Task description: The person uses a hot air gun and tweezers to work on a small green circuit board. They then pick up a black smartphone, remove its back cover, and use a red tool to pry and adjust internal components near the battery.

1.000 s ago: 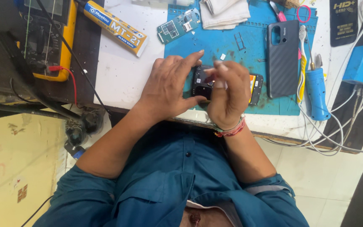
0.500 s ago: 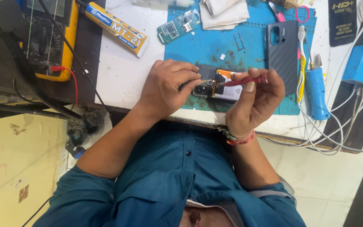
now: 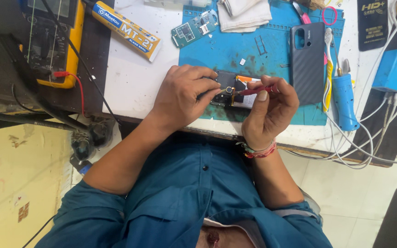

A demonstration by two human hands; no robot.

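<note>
the left hand (image 3: 182, 98) grips the opened phone (image 3: 232, 89) on the blue mat (image 3: 263, 55), while the right hand (image 3: 267, 110) just beside it pinches a red screwdriver (image 3: 256, 90) whose tip touches the phone.

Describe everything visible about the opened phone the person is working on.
The opened phone lies flat near the front edge of the blue work mat, back cover off, showing dark internals, a round ringed part and an orange tab. The left hand steadies its end; the right hand points a red-handled tool into it. Fingers hide much of it.
</note>
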